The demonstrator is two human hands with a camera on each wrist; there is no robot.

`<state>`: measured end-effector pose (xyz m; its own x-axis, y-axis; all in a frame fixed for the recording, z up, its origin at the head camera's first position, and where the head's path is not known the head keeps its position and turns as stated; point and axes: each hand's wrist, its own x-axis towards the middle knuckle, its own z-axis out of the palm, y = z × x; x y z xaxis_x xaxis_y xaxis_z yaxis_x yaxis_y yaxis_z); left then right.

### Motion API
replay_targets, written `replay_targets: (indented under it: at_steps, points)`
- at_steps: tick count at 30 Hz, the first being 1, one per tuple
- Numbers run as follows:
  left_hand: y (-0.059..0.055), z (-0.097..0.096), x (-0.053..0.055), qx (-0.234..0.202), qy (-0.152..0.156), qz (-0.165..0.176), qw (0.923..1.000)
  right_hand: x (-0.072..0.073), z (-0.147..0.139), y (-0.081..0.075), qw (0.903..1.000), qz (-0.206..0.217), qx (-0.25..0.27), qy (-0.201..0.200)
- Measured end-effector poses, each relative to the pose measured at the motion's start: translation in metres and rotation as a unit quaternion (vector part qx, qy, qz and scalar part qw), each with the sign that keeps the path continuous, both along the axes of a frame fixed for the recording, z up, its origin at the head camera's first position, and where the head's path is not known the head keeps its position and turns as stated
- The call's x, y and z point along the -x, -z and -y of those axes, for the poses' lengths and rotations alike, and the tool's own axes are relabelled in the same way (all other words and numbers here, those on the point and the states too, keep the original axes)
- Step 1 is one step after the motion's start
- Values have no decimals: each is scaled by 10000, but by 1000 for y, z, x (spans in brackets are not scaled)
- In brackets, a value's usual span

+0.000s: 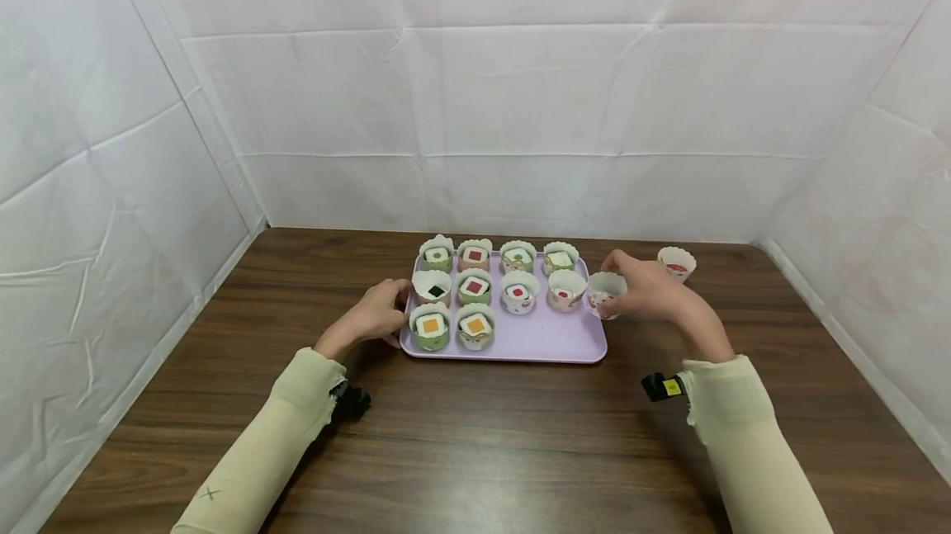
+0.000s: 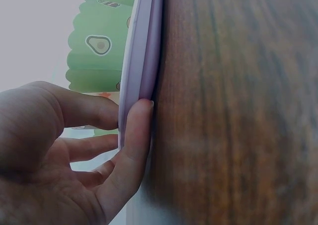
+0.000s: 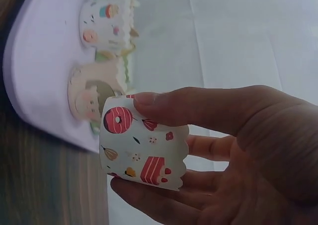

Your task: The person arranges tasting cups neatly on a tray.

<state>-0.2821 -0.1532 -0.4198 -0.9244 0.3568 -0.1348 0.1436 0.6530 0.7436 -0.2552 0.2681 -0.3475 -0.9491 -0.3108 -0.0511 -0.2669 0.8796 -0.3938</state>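
My right hand (image 1: 654, 290) grips a white paper cupcake cup (image 3: 144, 143) between thumb and fingers. Printed on the cup are red doughnuts and cake slices; in the head view it is just off the tray's right edge. At the tray's left edge, my left hand (image 1: 376, 311) pinches the rim, thumb on the inner side and a finger against the outer wall. The light purple tray (image 1: 546, 340) holds several paper cups in rows. White pieces with coloured tops sit inside them, such as an orange-topped one (image 1: 429, 325) at front left.
Another paper cup (image 1: 676, 263) with something red inside stands on the brown wooden table (image 1: 475, 435), right of the tray and behind my right hand. White cloth walls (image 1: 520, 105) enclose the table at the back and both sides.
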Motion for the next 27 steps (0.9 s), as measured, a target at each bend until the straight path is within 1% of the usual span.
replay_targets:
  at_steps: [4,9,16,22,27]
  points:
    - [0,0,0,14,12,9,10000,-2,10,1,9999,35,6,-113]
    - [-1,0,0,17,12,-14,10000,-4,23,4,9996,-31,21,-293]
    - [-1,-1,-1,51,21,-1,10000,-6,39,10,9987,91,-55,-503]
    - [-2,-1,0,57,-5,-12,10000,-8,50,11,9983,70,-38,-572]
    - [-2,-1,0,67,7,-32,10000,-8,60,18,9981,-7,-103,-613]
